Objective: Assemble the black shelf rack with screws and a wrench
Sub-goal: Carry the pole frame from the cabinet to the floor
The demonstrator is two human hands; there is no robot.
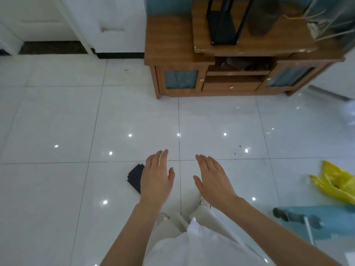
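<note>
We hold our left hand (156,177) and right hand (213,179) flat, gripping nothing. A black frame (222,22), possibly the rack, stands on the wooden cabinet (169,41). No wrench shows, so we cannot judge progress.

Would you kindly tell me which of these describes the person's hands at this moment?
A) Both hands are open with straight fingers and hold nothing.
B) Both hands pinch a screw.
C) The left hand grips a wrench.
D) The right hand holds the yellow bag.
A: the left hand and right hand are stretched flat and empty above the white tiled floor, and the yellow bag lies apart from them on the right.
</note>
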